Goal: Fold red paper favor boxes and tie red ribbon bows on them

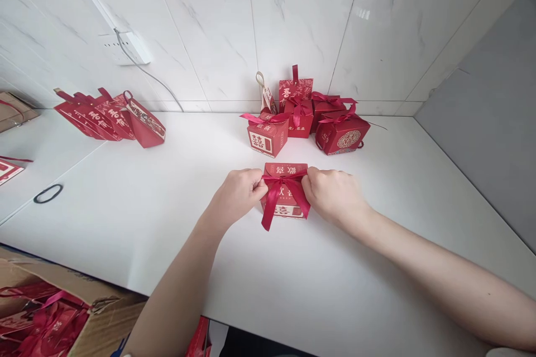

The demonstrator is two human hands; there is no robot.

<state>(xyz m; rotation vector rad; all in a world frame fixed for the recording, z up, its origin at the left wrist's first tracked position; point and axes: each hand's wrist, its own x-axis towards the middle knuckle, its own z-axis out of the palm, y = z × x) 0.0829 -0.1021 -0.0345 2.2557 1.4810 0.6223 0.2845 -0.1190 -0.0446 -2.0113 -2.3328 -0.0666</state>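
In front of me on the white table (176, 189) stands a red gift box (286, 169) with gold lettering. A dark red ribbon (272, 206) crosses its top, knotted in the middle with two tails hanging over the near side. My left hand (245, 192) is closed, pinching the ribbon at the box's left edge. At the right edge, my right hand (333, 189) grips the ribbon's other side with curled fingers. The ribbon is stretched between both hands; the fingertips of the right hand are partly hidden.
Several ribboned red boxes (268, 136) stand against the tiled wall. Further left, red bags (113, 117) lean in a row near a socket (125, 49) and cable. A black ring (48, 194) lies on the table. The cardboard carton (109, 318) at lower left holds red packages.
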